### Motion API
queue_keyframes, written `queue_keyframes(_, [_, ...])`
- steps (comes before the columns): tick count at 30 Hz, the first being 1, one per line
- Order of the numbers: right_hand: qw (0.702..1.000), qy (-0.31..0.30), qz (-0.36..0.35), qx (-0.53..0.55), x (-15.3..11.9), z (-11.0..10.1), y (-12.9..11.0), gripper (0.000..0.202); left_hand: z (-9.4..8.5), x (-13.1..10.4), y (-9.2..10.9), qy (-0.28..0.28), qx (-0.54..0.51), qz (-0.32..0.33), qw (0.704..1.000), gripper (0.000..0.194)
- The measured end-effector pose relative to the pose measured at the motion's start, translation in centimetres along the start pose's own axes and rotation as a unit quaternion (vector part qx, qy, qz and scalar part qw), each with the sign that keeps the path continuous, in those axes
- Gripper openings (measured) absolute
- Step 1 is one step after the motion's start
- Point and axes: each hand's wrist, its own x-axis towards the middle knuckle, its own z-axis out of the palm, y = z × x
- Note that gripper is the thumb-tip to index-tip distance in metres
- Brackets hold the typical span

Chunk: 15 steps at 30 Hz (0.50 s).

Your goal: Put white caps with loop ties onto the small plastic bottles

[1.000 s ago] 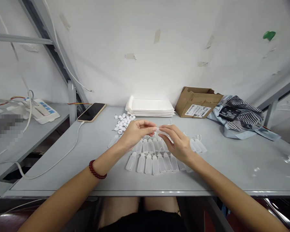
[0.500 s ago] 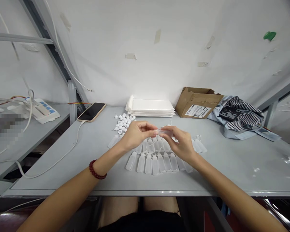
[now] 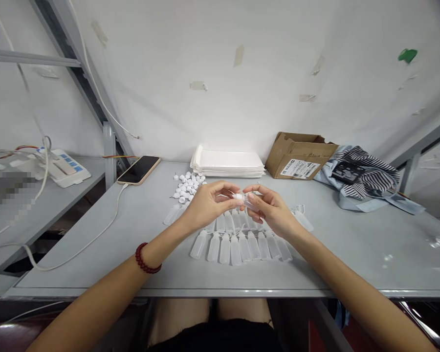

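Pointing leftward, long axis crosswise, bottle [image 3: 246,200] pinched by left hand [image 3: 209,204] at top, right hand [image 3: 274,210] at body

Phone [image 3: 138,170] left, box [image 3: 298,156] right, bottles [image 3: 235,250] in front

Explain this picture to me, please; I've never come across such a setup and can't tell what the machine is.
There is no machine: you see a person's bare left hand and right hand, seen from a camera worn on the head, facing forward and down. Together they hold a small bottle, the left at its white end, the right around its body. On the grey table, more bottles lie in rows, partly hidden by the hands. Behind the left hand is a heap of white caps. Farther back are a phone, a white stack and a cardboard box.
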Motion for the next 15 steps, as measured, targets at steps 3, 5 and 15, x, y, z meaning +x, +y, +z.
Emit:
queue_keyframes(3, [0.995,0.030,-0.051,-0.079,-0.3,0.3,0.1,0.029,-0.1,0.1,0.2,0.006,0.049,-0.019,0.999,0.028])
queue_keyframes(5, [0.977,0.062,-0.119,-0.165,-0.5,0.4,0.4,0.024,-0.2,0.1,0.1,-0.007,0.083,-0.021,0.996,0.035])
queue_keyframes(15, [0.823,0.126,-0.366,-0.417,-0.8,0.4,1.3,0.007,-0.5,0.1,0.1,-0.076,0.013,-0.046,0.996,0.030])
